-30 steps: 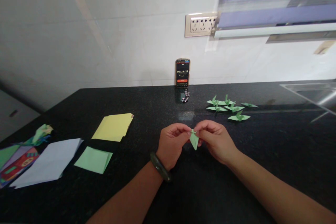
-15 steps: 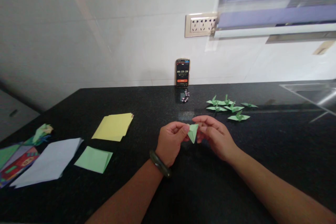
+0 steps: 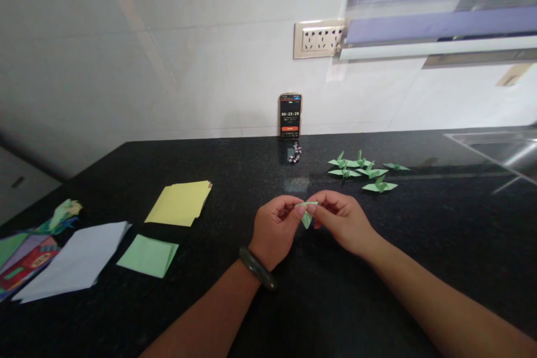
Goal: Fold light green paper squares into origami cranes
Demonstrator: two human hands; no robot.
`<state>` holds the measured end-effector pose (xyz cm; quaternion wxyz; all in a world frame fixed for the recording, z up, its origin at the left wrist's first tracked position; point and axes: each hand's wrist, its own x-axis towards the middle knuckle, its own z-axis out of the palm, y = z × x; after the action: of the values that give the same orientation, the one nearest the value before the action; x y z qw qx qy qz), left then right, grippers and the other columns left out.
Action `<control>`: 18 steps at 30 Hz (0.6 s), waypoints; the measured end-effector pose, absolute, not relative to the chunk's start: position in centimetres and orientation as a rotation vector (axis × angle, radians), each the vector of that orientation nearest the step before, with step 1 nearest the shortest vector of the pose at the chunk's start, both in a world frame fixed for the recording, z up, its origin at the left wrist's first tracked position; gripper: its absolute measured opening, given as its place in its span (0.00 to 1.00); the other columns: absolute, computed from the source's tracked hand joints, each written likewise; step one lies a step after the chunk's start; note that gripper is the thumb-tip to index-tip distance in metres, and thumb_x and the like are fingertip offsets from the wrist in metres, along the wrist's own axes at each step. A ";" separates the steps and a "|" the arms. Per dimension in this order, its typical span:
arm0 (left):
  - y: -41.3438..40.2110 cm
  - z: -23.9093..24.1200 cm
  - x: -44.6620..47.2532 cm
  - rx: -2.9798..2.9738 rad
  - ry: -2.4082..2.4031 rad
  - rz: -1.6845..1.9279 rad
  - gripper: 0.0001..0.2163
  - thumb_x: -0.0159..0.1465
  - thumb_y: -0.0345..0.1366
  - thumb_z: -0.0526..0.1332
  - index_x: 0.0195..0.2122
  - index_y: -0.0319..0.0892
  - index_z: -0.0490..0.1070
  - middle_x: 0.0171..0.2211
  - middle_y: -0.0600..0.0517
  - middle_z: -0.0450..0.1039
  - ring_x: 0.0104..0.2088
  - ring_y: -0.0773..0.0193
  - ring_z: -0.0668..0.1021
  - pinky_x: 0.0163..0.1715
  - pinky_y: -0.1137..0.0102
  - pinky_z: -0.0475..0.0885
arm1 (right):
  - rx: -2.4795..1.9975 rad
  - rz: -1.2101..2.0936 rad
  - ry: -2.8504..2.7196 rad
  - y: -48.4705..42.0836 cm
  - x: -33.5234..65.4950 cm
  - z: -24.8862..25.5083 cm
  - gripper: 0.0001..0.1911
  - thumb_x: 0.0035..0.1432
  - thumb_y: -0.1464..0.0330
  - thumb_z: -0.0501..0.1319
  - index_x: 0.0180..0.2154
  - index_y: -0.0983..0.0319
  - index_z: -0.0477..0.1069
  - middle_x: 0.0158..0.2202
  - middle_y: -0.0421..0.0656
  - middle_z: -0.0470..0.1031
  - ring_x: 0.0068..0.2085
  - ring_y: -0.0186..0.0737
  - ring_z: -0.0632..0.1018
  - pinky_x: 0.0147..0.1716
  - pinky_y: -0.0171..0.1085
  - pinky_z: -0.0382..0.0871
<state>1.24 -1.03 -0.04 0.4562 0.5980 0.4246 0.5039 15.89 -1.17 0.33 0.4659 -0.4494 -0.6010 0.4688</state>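
A small folded piece of green paper (image 3: 307, 219) is pinched between my two hands, its point toward me and its flat edge on top. My left hand (image 3: 277, 229), with a dark bangle (image 3: 258, 268) at the wrist, grips the paper's left side between thumb and fingers. My right hand (image 3: 346, 221) holds the right side, thumb on the near face. Both thumbs cover much of the upper part. Beyond my right hand stand several folded green paper cranes (image 3: 380, 185) on the dark counter.
On the left lie green paper sheets (image 3: 146, 255), a yellow paper stack (image 3: 178, 204), white paper (image 3: 79, 260) and a coloured packet (image 3: 27, 268). A phone (image 3: 290, 116) showing a timer leans on the wall, a beaded strap (image 3: 296, 153) before it. A sink edge (image 3: 486, 151) is at right.
My right hand has closed in on the green paper, its thumb now pressing the near face. The paper's top edge has tipped, so less of it shows. The view has shifted slightly.
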 end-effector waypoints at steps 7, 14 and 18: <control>-0.7 0.4 1.0 1.467 1.144 1.187 0.08 0.54 0.37 0.61 0.26 0.37 0.73 0.22 0.52 0.73 0.24 0.67 0.73 0.25 0.73 0.68 | -1.037 1.196 -1.485 -1.3 15.9 0.6 0.09 0.51 0.63 0.60 0.29 0.64 0.70 0.22 0.38 0.69 0.23 0.30 0.69 0.22 0.31 0.64; -0.9 0.6 1.0 1.394 1.077 1.166 0.08 0.55 0.37 0.60 0.23 0.38 0.70 0.19 0.54 0.70 0.22 0.70 0.71 0.24 0.75 0.66 | -1.012 1.204 -1.491 -1.2 15.8 0.7 0.10 0.52 0.63 0.60 0.25 0.64 0.71 0.20 0.38 0.70 0.22 0.30 0.69 0.23 0.31 0.64; -1.0 0.6 1.1 1.371 1.074 1.173 0.08 0.55 0.36 0.60 0.22 0.38 0.70 0.19 0.55 0.69 0.21 0.71 0.71 0.23 0.76 0.66 | -1.052 1.181 -1.444 -1.2 15.7 0.6 0.10 0.50 0.64 0.61 0.24 0.64 0.71 0.19 0.38 0.70 0.22 0.31 0.68 0.23 0.32 0.63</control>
<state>1.11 -0.99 0.60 0.4977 0.5664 0.4436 0.4844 15.65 -1.16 0.56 0.4794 -0.4309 -0.5917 0.4841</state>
